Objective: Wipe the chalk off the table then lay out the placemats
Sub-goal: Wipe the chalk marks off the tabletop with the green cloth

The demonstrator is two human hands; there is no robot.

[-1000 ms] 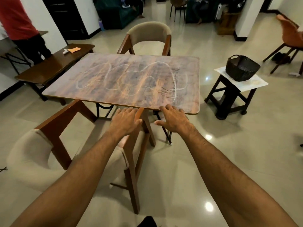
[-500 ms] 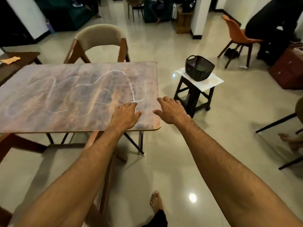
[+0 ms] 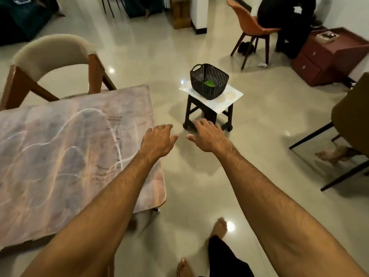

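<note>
Palms down and holding nothing, left hand [image 3: 157, 139] and right hand [image 3: 207, 136] spread loose fingers, arms stretched forward. Left hand hangs over the right edge of the table [image 3: 60, 166], scrawled with chalk [image 3: 118, 145]; right hand over floor, near the far basket [image 3: 208, 80].

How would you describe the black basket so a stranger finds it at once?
Right of the chalk-marked table stands a low dark stool topped by a pale sheet. The basket sits on that sheet: black, open-weave, with a handle and something green inside.
</note>
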